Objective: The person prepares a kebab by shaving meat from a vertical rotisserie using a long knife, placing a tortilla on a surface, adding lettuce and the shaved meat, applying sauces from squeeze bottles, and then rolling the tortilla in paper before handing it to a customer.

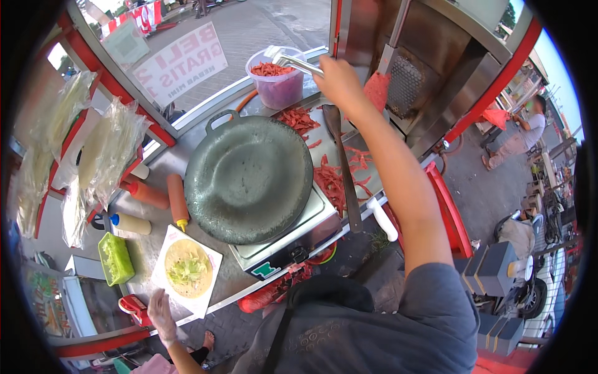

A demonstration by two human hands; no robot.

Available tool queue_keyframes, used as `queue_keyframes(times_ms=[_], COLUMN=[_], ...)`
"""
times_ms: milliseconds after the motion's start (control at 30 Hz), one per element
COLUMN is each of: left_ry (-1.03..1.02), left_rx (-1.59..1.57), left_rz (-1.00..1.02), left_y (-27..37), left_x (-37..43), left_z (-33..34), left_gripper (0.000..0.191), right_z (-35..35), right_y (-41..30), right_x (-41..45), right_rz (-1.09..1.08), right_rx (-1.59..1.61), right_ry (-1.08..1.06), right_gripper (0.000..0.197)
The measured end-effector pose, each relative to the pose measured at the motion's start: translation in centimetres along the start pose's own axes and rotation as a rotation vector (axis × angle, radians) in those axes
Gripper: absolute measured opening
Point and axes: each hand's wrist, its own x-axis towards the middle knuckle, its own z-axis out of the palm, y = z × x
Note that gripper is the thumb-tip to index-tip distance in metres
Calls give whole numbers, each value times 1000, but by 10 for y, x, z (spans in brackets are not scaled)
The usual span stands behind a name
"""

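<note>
My right hand (pixel 340 84) grips metal tongs (pixel 299 64), reaching out over the far right of the counter. The tongs' whitish tips are above the rim of a clear plastic tub (pixel 280 91) filled with shredded reddish meat (pixel 272 69). In a clear plastic glove, my left hand (pixel 161 313) is by the counter's front edge and seems to hold nothing. Close to it, a flatbread (pixel 202 262) topped with shredded lettuce (pixel 188 270) lies on a sheet of white paper (pixel 163 255). A small red container (pixel 135 308) stands just left of that hand.
A wide dark griddle pan (pixel 252 173) covers a gas stove (pixel 289 248). Sauce bottles (pixel 177 201) and a green lettuce basket (pixel 117 262) stand left. Right are meat strips (pixel 329 182), a long spatula (pixel 346 173), a white-handled tool (pixel 383 219) and a meat spit (pixel 376 89). A person (pixel 525 126) stands outside.
</note>
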Motion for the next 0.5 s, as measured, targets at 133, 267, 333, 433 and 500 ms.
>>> queue_keyframes(times_ms=[133,267,333,433,500], left_ry=[169,29,-169,-308,-333], left_rx=[68,275,190,110,63], left_rz=[-122,-290,-741,-1038,-1136], left_y=[-17,-146,-150,-162,-172], left_x=[-72,-199,-247,-288,-310], left_z=[-33,-115,-118,-92,-69], left_gripper=[29,48,87,79,74], right_z=[40,79,103,129,106], right_y=[3,-17,3,12,-1], right_x=[94,151,168,167,162], right_rz=[-217,-366,-387,-345,-288], right_rx=[-377,-511,-585,-426,-416], right_ry=[-120,-324,-428,-427,-697], right_gripper=[12,18,20,20,30])
